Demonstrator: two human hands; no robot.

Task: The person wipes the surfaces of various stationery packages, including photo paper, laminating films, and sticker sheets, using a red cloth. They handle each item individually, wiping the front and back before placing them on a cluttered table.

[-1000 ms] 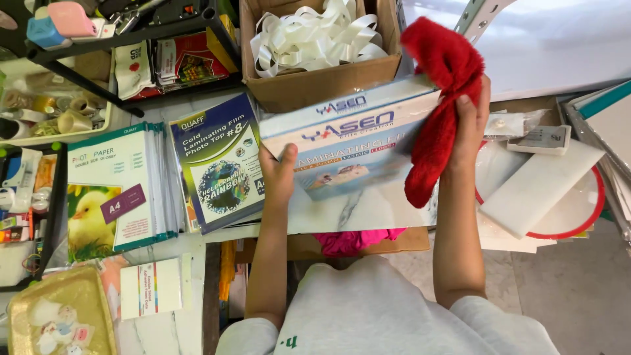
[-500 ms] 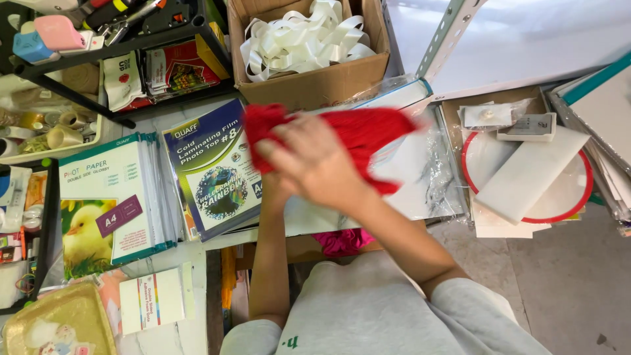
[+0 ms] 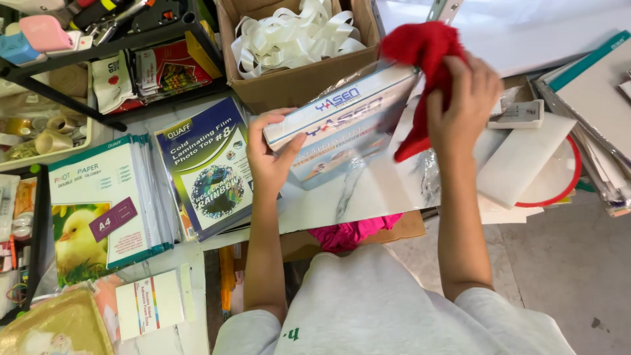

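A: Left side?
B: Paper packs (image 3: 108, 204) stacked on the worktop (image 3: 197, 256). Left hand (image 3: 269, 154) clamped on the near end of a flat white box (image 3: 342, 115), tilted up.
A: Right side?
B: Right hand (image 3: 463, 105) closed around a red cloth (image 3: 420, 59), pressed against the box's far end, below the cardboard carton (image 3: 289, 89) of ribbon.

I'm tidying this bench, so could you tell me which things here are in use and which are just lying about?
In use:
- white box, gripped by the left hand
- red cloth, gripped by the right hand

Lying about:
- cardboard box of white ribbon
- photo paper packs
- film pack
- pink cloth
- tape rolls
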